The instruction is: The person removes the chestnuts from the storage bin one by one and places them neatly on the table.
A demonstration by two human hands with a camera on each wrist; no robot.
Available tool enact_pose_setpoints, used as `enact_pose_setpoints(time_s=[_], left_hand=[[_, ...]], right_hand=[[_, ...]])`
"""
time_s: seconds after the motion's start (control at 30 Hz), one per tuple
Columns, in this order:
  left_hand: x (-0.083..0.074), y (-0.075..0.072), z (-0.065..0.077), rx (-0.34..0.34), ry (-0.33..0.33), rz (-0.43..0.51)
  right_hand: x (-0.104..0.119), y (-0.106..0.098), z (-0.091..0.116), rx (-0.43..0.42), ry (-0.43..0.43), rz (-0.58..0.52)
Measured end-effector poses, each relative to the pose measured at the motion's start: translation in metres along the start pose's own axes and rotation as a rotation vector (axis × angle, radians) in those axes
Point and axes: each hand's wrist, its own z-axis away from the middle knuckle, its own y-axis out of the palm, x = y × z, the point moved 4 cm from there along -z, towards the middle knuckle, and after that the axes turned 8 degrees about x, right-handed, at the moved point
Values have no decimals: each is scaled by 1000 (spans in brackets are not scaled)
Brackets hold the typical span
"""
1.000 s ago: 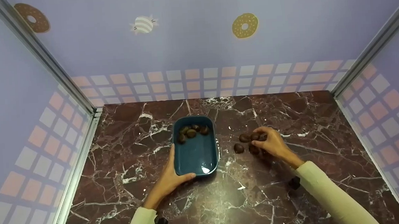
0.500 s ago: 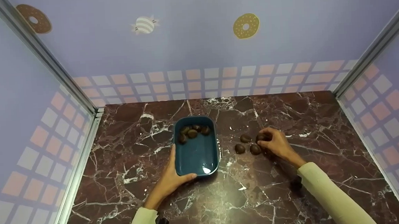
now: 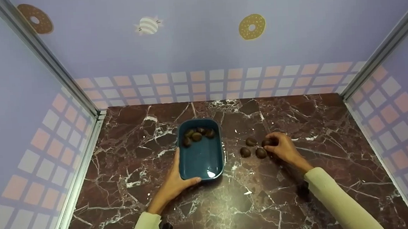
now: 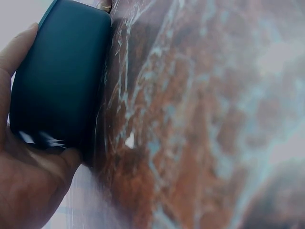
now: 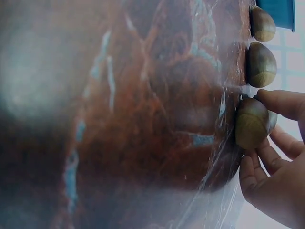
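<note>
A deep blue rectangular dish stands on the marble-patterned table, with several brown chestnuts gathered at its far end. My left hand holds the dish at its near left corner, thumb along the near side and fingers along the left wall. To the right of the dish, my right hand pinches a chestnut between thumb and fingers, low at the tabletop. Three more chestnuts lie just left of those fingertips, the closest one right by the thumb. In the right wrist view a chestnut partly covers another behind it.
The dark red marble-patterned table is enclosed by a lilac back wall and side walls with pink and white squares. Metal rails run along the left edge.
My right hand has shifted slightly right with the chestnut at its fingertips, uncovering the chestnuts beside it. Over the last half second it barely moves. The left hand and dish stay in place.
</note>
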Motion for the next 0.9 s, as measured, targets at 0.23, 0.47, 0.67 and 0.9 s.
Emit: enact_pose_setpoints(time_s=[0.23, 0.47, 0.67, 0.9], left_hand=[[-1, 0, 1, 1, -10, 6], [-1, 1, 1, 12, -14, 10], [0, 1, 0, 15, -11, 17], [1, 2, 1, 13, -15, 16]], right_hand=[[-1, 1, 1, -14, -26, 26], [1, -1, 3, -32, -64, 42], [7, -5, 2, -24, -34, -17], [32, -6, -2, -22, -73, 44]])
